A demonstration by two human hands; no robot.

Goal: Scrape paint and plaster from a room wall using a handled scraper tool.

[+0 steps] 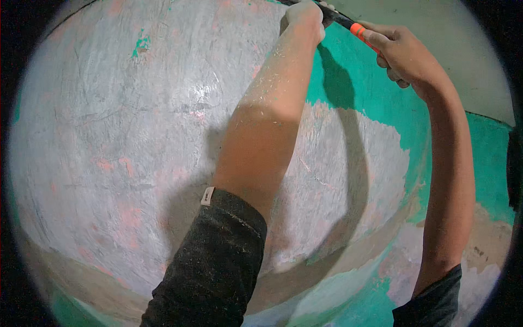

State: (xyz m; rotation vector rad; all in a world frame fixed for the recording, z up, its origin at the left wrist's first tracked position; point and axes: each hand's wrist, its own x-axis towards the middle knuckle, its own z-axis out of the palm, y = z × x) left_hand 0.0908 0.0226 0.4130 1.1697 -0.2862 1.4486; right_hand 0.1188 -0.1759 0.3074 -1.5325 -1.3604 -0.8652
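Note:
Both my hands are at the top of a wall with a scraped-looking grey surface (135,135), on one long tool. My right hand (394,53) is wrapped around the orange-and-black handle of this scraper-like hand tool (343,19). Farther along, near the top rim of the view, my left hand (305,16) grips its dark front part, with fingertips showing past the far side. The tool's working edge is hidden behind the left hand. Just below the tool, teal paint (331,77) covers the wall. Pale flakes cling to my left forearm.
A pale, plain surface (445,24) meets the wall's upper edge at the right. Teal paint continues down the right side, beside a brownish band (294,282) curving across the lower wall. Pinkish spots (130,216) dot the grey area. My arms cast shadows over it.

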